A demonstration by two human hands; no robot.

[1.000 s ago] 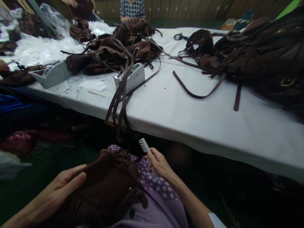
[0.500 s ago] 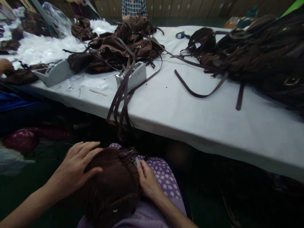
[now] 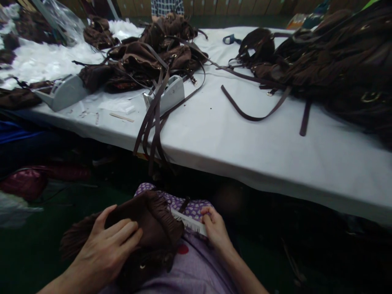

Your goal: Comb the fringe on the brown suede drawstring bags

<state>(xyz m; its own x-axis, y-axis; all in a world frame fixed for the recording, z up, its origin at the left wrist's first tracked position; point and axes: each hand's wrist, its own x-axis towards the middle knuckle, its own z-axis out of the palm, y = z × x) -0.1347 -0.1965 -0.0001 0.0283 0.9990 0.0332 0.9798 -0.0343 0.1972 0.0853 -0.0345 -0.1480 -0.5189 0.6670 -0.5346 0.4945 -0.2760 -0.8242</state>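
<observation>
A brown fringed bag (image 3: 154,220) lies on my lap, its flap edged with thin strips. My left hand (image 3: 114,241) grips the bag from the left, fingers bent over the flap and thumb by its far edge. In my right hand (image 3: 216,228) is a white comb (image 3: 191,224), held at its right end. The comb's teeth show below its spine, and its other end meets the fringe on the bag's right side. A small metal fitting (image 3: 142,266) glints on the bag's lower part.
Ahead stands a white-covered table (image 3: 208,143). Brown straps (image 3: 153,122) hang over its edge beside a grey tape dispenser (image 3: 170,96). More brown bags (image 3: 131,61) lie behind, with a big pile (image 3: 333,69) on the right. A person in a checked shirt (image 3: 167,7) is across the table.
My right hand has moved right with the comb, baring more of it. My left hand has come down onto the bag, its fingers now bent, and the bag's flap has shifted.
</observation>
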